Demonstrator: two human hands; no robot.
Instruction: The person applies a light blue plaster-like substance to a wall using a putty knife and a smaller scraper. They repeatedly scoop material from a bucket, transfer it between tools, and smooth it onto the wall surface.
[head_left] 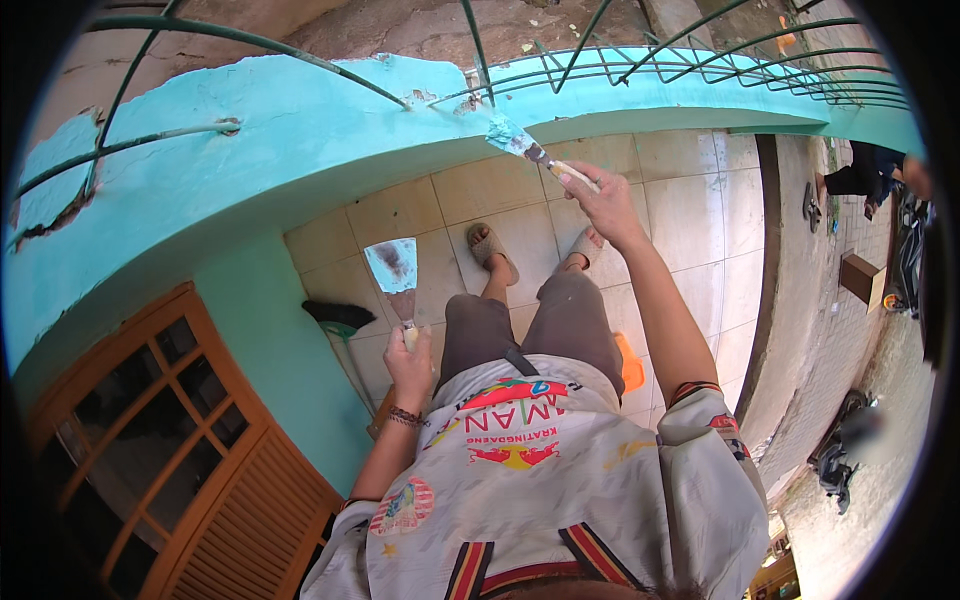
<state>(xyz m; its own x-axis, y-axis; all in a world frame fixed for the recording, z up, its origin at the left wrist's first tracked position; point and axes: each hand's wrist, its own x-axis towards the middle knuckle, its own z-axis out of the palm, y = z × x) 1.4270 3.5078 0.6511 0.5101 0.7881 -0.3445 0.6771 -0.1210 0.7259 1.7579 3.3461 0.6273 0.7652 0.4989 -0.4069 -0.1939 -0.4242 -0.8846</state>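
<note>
My right hand [607, 203] is closed round the pale handle of a putty knife [545, 160], stretched out toward the wall. Its blade carries a lump of turquoise filler [508, 135] and lies against or just in front of the edge of the turquoise ledge [330, 110]; I cannot tell whether they touch. Lower and to the left, my left hand [409, 362] grips a wider scraper [400, 285], blade up, with turquoise filler and a dark patch on its face. Chipped, cracked spots show along the ledge, near the green metal bars.
Green metal bars [560, 75] run along the ledge. A wooden door with glass panes [160, 430] stands at the left, a broom [340, 316] near it. Beige tiles [690, 240] lie under my feet; an orange object [629, 362] is beside my leg. Another person [868, 180] is far right.
</note>
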